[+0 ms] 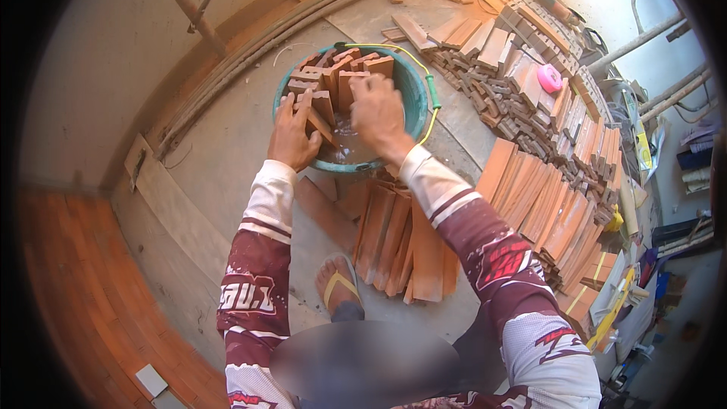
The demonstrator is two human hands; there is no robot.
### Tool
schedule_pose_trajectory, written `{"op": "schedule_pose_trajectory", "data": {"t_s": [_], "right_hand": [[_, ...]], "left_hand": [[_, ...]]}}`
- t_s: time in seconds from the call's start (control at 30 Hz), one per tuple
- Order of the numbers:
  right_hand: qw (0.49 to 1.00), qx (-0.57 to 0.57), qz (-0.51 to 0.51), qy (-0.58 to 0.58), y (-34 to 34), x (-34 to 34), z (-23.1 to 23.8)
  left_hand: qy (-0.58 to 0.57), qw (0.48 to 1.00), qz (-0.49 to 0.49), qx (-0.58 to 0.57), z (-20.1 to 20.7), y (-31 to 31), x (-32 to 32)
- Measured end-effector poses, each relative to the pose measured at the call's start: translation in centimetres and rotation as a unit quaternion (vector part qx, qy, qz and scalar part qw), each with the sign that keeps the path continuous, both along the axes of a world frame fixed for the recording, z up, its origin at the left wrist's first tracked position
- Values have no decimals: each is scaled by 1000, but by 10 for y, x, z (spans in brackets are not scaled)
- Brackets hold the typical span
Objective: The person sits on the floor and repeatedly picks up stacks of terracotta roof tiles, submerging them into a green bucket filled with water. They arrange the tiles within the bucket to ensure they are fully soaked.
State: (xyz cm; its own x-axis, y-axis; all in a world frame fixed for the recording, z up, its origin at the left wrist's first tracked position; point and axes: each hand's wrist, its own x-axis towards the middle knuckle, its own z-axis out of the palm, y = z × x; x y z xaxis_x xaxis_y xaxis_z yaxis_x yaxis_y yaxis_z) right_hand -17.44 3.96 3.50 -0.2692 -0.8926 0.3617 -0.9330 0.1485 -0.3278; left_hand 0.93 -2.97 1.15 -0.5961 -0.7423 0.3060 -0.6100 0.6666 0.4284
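A round green bucket [414, 98] with water in its bottom stands in front of me, packed with several upright terracotta tiles [363, 65], some ribbed or hollow along the edge. My left hand [294, 138] reaches over the near left rim, its fingers and thumb closed around the end of a slanting tile [321, 107]. Over the right side of the bucket is my right hand [381, 115], fingers bent and blurred by motion. Its fingertips are close to an upright tile [347, 88]; whether they grip anything is not visible.
Between bucket and my sandalled foot [338, 282] stands a row of tiles [386, 238]. Larger tile stacks [541, 201] fill the right, with a pink roll [550, 78] on top. Metal poles [636, 43] rise at the right; a plank [170, 201] lies left, beside laid tile flooring [91, 280].
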Motion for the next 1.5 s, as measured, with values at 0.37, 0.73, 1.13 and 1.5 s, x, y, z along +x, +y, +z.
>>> {"op": "schedule_pose_trajectory", "data": {"t_s": [0.37,0.73,1.13,1.5], "right_hand": [[982,21,-14,186,4,-79,-5],[990,-100,-48,86,13,-98,8],[867,233,-441,-14,257,-274,-24],[862,354,-345,109,297,-282,-75]], "left_hand": [[-50,997,50,-44,-11,9,-21],[6,988,149,-51,0,5,-49],[-2,979,201,-42,-18,-8,-52],[22,980,186,-70,-25,-6,-49]]}}
